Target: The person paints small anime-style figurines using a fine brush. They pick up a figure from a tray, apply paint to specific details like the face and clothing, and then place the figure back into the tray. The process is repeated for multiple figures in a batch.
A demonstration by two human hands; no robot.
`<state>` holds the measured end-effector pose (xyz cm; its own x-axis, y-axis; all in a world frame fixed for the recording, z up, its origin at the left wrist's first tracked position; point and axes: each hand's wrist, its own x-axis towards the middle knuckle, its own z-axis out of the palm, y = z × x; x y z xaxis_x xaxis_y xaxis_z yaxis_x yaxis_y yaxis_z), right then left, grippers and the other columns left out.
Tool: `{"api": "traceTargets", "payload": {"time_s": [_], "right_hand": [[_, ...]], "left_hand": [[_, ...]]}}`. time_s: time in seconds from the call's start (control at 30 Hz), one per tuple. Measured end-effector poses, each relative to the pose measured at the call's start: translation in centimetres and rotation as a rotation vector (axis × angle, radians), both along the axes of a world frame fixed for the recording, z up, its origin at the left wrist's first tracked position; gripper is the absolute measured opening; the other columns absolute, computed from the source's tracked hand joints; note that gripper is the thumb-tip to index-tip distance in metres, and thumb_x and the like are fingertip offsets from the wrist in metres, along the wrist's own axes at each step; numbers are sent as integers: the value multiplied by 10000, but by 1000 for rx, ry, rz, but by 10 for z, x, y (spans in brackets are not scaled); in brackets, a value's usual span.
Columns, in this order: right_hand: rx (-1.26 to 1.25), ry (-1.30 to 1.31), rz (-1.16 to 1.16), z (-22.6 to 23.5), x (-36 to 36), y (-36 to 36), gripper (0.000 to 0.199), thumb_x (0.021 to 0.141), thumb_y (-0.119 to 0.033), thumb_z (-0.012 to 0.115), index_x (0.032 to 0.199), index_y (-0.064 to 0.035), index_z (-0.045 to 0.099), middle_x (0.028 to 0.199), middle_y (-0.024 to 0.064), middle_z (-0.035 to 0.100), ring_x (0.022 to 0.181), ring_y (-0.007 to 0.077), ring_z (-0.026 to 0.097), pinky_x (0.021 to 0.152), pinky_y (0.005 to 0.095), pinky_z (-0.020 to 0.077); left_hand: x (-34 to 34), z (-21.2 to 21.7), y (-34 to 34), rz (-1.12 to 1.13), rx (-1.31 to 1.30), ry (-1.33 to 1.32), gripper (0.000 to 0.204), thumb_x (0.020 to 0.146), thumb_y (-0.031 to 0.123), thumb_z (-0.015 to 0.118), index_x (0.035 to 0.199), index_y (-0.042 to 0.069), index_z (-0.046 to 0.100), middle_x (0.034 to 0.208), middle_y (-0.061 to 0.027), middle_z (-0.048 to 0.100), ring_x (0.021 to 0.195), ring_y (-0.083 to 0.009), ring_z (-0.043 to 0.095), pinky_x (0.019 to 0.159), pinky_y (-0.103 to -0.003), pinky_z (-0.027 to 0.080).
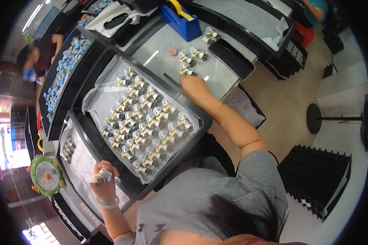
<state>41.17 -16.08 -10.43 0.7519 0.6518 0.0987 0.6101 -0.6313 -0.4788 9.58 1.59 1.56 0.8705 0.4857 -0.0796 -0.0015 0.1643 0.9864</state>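
Observation:
My left hand [105, 191] is raised over the left tray and closed around a small white and grey figurine [103, 176]. Across the big tray's far right rim, my right hand [194, 87] rests near the table top with its fingers curled; whatever they hold is hidden. A few small figurines [187, 60] stand just beyond the right hand. Between my arms lies a black tray [200, 122] lined with white sheet, where many white and gold figurines [145, 118] stand in rows. A thin dark piece [170, 78] lies beside the right hand.
A blue tape dispenser [182, 24] and a black phone-like slab [232, 59] are on the table. At left stand a tray of blue pieces [65, 65], another lined tray [79, 163] and a green fan [47, 175]. Stacked black trays [315, 175] are at right. A person [43, 53] works at far left.

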Motion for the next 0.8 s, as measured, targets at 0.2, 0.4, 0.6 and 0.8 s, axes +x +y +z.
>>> {"api": "traceTargets", "payload": {"time_s": [0.2,0.4,0.6,0.8], "right_hand": [[445,19,-163,78,16,-12,173,804,-173,563,865,-13,535,674,103,589,564,188,563,531,315,433],[1206,954,439,158,-16,21,124,808,-136,484,876,-34,462,549,16,474,406,47,382,361,165,279],[826,1085,735,186,-99,70,260,840,-186,495,991,27,496,700,104,617,546,113,589,410,171,398],[673,1170,789,161,-133,85,280,772,-142,629,952,24,494,740,77,575,629,93,573,545,180,455]], "left_hand": [[-15,3,10,-95,8,-36,573,720,584,595,913,65,448,813,-41,445,653,-115,435,556,-221,357],[-19,-9,20,-142,-177,-24,516,762,508,580,991,61,462,853,-42,461,702,-112,438,593,-226,360],[-24,-10,9,-36,-282,-104,312,831,136,521,1114,32,440,1009,-32,470,885,-125,474,773,-282,384],[-27,-9,8,-42,163,-134,278,791,14,546,1056,22,463,986,-63,495,914,-120,479,797,-263,371]]}}
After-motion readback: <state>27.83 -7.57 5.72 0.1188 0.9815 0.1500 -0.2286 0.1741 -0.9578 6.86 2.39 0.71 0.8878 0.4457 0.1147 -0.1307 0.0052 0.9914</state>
